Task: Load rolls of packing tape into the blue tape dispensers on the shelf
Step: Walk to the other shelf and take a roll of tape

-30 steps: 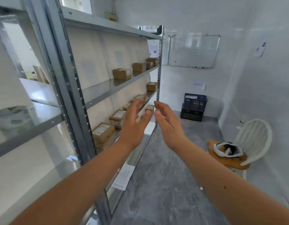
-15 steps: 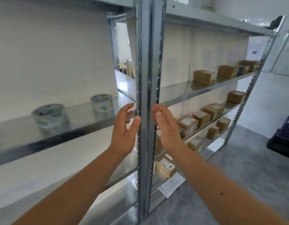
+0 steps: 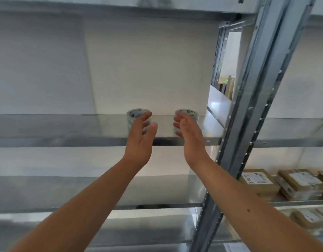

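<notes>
My left hand (image 3: pixel 141 138) and right hand (image 3: pixel 189 137), both open and empty, reach toward two clear rolls of packing tape: left roll (image 3: pixel 134 114), right roll (image 3: pixel 189 113), standing apart on the galvanised steel shelf (image 3: pixel 66 131).

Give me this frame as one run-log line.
phase: reaching | left hand: open, at left tape roll | right hand: open, at right tape roll | rolls: upright on shelf | dispensers: not seen

The shelf (image 3: pixel 184 140) is dull galvanised metal; the tape rolls (image 3: pixel 137 113) glossy clear plastic; the boxes (image 3: pixel 257 180) matt cardboard.
</notes>
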`<action>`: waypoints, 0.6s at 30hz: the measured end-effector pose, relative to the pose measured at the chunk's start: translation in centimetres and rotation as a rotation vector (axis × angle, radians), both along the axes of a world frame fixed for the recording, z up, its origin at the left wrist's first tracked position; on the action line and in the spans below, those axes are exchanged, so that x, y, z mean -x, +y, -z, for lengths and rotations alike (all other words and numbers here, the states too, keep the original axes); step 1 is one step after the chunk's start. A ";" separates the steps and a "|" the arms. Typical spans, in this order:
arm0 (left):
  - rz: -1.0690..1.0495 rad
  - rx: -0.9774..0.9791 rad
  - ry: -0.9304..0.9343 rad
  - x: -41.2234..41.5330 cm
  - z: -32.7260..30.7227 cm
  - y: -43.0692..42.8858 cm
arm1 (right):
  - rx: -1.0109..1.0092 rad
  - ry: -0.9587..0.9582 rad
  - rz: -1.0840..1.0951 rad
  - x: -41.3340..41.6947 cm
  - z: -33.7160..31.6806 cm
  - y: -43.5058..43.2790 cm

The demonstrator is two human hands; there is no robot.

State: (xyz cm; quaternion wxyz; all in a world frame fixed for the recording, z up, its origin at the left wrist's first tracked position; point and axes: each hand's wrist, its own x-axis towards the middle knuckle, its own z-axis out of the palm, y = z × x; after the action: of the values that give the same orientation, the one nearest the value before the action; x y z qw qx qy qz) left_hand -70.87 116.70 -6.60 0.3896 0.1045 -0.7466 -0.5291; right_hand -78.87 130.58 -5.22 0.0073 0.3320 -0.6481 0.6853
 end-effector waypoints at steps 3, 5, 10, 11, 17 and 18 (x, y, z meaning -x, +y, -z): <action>-0.076 0.007 -0.008 0.0 -0.8 -0.9 | 0.017 -0.014 -0.042 0.3 0.3 -1.4; -0.134 0.029 -0.051 0.5 -1.4 -1.5 | 0.018 -0.020 -0.041 0.5 0.4 -2.1; -0.200 0.300 -0.193 2.5 -3.3 -4.7 | 0.006 -0.012 -0.017 0.8 -0.1 -3.5; -0.217 0.391 -0.267 3.3 -4.0 -5.6 | 0.002 -0.010 -0.008 0.9 -0.2 -3.6; -0.247 0.751 -0.704 7.9 -5.6 -8.2 | -0.002 -0.029 -0.004 1.1 -0.2 -3.9; -0.260 0.783 -0.729 8.3 -5.4 -8.3 | 0.000 -0.037 -0.004 1.1 -0.1 -3.9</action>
State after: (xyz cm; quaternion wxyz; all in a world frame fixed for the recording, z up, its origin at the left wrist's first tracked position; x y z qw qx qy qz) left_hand -79.17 108.43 -1.20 0.1775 0.2197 -0.9552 -0.0888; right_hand -80.01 126.66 -5.11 -0.0060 0.3206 -0.6476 0.6913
